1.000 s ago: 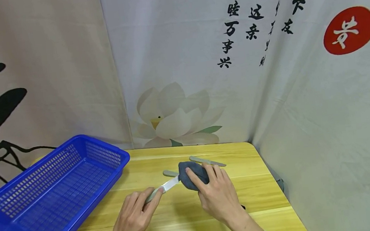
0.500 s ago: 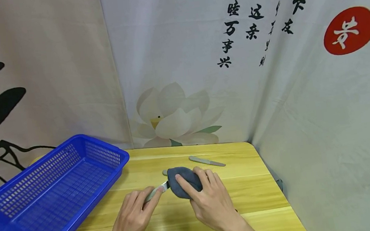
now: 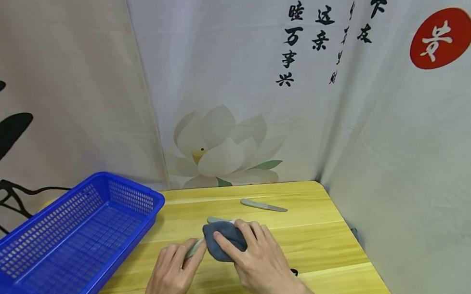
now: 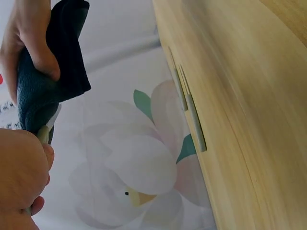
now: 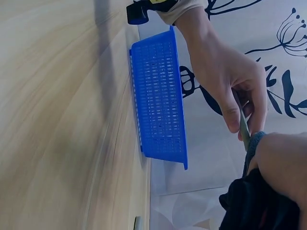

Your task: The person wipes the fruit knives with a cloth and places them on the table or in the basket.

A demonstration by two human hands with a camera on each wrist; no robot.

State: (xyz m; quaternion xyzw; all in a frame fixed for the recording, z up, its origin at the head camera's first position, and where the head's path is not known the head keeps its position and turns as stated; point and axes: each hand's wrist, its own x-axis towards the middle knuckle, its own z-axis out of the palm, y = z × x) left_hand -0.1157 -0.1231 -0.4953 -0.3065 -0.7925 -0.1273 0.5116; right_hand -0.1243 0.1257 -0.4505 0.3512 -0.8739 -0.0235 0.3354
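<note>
A pale green-handled knife [image 3: 194, 249] is held up over the near middle of the counter [image 3: 328, 233], its blade end running into a folded dark blue-grey cloth [image 3: 214, 251]. Most of the blade is hidden; the left wrist view shows what looks like a sliver of it beside the fabric. The left hand's grip [image 3: 168, 268] is closed around the handle, thumb and fingers curled. The right hand's grip [image 3: 259, 265] pinches the cloth, thumb on the near face and fingers over the far side, touching the handle's end with the fabric. Just beyond the cloth, a second knife [image 3: 217, 219] lies on the counter, partly covered from view; a third knife [image 3: 264, 205] lies to its right, blade pointing right. A blue perforated plastic basket [image 3: 69, 253] sits at the left. Behind hangs a pale curtain [image 3: 215, 47] printed with a lotus [image 3: 227, 152] and black characters [image 3: 292, 36].
</note>
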